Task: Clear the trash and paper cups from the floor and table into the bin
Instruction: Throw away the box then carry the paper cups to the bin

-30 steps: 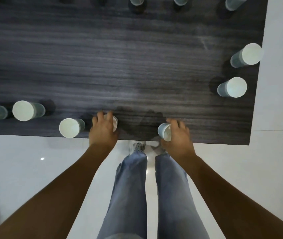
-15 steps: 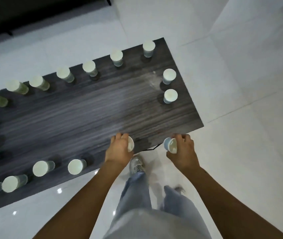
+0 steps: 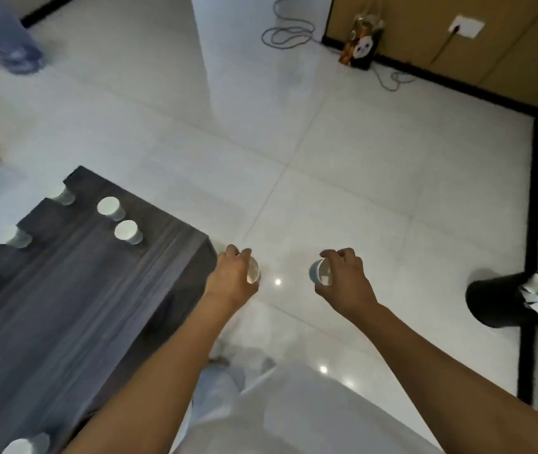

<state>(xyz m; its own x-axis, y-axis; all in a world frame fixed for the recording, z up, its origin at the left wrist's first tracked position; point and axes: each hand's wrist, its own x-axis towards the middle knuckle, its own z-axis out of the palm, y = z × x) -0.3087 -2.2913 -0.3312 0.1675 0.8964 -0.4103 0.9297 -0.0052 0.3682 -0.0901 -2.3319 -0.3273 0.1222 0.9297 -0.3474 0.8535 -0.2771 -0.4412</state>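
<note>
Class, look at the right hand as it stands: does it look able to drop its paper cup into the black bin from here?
Probably not yet. The right hand grips its paper cup over open floor, and the black bin stands well off to the right. Nothing blocks the way, so a few steps should do.

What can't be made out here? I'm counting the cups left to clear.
- Head view: table runs off the left edge, hiding any further cups.
- Motion blur smears the far-edge cups.
- Left hand covers most of its cup.
- Bin: contents too small to identify.
</note>
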